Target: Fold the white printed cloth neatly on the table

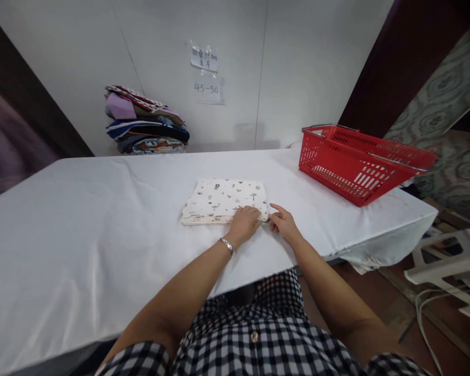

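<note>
A folded white cloth (227, 198) with small printed plants and figures lies flat on the table, its layered edge towards me. My left hand (246, 224), with a silver bracelet at the wrist, grips its front right corner. The fingers are bent over the top layer; the thumb is mostly hidden. Just right of that corner is my right hand (285, 224). Its index finger is stretched out and apart from the other fingers, which curl in beside the cloth's edge. Whether those fingertips touch the cloth I cannot tell.
White fabric covers the table (141, 250). A red plastic basket (337, 167) with metal handles stands at the back right. Several folded textiles are stacked (149, 125) at the back left. Paper signs (207, 89) hang on the wall. A white stool (450, 256) stands beyond the table's right end.
</note>
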A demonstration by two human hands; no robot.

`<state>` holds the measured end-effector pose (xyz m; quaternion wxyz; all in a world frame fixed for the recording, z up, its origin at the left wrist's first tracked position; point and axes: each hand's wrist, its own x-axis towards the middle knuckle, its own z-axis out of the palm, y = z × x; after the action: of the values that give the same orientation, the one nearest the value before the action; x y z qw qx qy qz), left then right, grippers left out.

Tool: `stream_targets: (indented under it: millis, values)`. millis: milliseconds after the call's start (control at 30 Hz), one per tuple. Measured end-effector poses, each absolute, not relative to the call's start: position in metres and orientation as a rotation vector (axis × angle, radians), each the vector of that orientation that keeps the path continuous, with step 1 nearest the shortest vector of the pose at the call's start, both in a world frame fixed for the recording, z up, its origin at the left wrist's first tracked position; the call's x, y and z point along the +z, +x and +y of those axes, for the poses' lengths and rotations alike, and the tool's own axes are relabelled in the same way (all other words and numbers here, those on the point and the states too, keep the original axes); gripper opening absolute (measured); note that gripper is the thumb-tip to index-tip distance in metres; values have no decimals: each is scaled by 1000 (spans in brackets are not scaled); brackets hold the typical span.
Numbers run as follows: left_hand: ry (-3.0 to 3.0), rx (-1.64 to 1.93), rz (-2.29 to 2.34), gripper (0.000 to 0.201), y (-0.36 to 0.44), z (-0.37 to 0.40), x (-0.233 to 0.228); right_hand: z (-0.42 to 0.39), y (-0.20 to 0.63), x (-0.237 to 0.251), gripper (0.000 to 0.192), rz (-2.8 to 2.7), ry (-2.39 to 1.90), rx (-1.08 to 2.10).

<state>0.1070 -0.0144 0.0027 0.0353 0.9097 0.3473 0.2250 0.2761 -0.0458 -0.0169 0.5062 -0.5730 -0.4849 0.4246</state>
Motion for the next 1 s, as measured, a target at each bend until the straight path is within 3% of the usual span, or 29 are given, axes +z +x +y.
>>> stream_targets:
  millis: [167, 367, 733, 1000]
  values:
    - [2710, 779, 1081, 8, 107, -15, -3, -45, 276, -22, 58, -1199, -1307, 1020]
    - [2644, 864, 977, 16, 102, -19, -3, -48, 276, -25, 55, -1347, -1228, 950]
    - [2614, 849, 982, 21, 103, -14, -7, -46, 275, -30, 23, -1540, -1353, 661]
    - [2715, 793, 1003, 23, 104, -15, -6, -47, 271, -27, 20, -1567, -1389, 575]
